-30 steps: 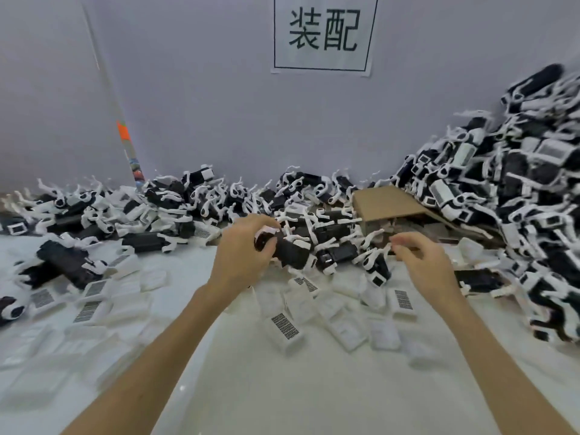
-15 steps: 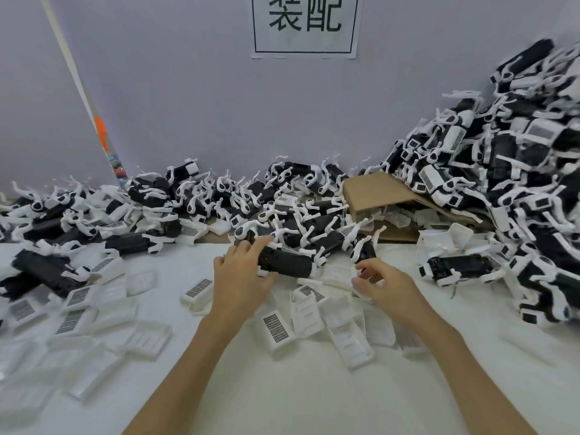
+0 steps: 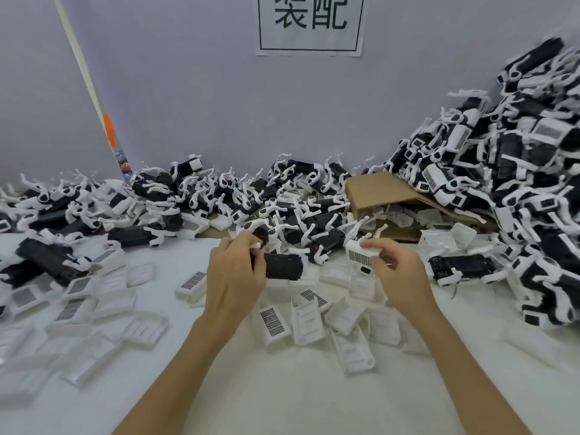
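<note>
My left hand [image 3: 233, 274] grips a black block-shaped body [image 3: 284, 266] with a white lever at its left end, held above the white table [image 3: 298, 397]. My right hand [image 3: 398, 274] pinches a small white cover with a dark grille [image 3: 361, 254] just right of the black body, a short gap between the two parts. Several loose white grille covers [image 3: 273, 321] lie on the table under and around both hands.
A long heap of black-and-white assembled pieces [image 3: 194, 196] runs along the back wall, rising into a tall pile [image 3: 518, 171] at the right. A torn cardboard box [image 3: 379, 189] lies between them. More white covers [image 3: 94, 309] are scattered at the left. A paper sign [image 3: 310, 23] hangs on the wall.
My left hand has pulled the black body out of the heap toward me. My right hand has picked a white cover off the table and raised it beside the body.
</note>
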### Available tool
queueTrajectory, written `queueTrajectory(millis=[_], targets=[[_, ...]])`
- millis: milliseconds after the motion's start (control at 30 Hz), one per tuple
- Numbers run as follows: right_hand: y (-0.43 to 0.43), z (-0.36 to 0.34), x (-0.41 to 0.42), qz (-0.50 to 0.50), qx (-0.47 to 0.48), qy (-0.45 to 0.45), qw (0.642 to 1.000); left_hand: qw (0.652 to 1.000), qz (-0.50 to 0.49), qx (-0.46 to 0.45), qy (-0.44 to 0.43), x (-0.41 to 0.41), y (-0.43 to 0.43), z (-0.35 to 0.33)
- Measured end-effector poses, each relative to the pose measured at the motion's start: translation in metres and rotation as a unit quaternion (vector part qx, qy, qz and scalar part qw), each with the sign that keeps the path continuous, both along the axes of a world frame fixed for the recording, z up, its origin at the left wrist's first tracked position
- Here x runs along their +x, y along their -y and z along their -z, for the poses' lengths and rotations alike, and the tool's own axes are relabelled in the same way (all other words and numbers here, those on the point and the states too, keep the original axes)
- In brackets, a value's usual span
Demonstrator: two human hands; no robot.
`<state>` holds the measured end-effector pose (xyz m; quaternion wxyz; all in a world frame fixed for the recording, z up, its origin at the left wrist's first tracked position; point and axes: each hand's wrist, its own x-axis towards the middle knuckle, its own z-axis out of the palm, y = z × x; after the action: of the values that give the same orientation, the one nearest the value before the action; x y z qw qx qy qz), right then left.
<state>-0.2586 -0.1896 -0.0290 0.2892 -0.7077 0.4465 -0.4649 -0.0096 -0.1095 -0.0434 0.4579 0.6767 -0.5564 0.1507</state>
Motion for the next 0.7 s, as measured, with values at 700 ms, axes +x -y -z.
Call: queueTrajectory(millis=[700], targets=[[-0.011,-0.007,0.012,-0.235,0.165,0.234,0.929,0.705,0.352,0.084,-0.610,-0.030,-0.013,-0.036]])
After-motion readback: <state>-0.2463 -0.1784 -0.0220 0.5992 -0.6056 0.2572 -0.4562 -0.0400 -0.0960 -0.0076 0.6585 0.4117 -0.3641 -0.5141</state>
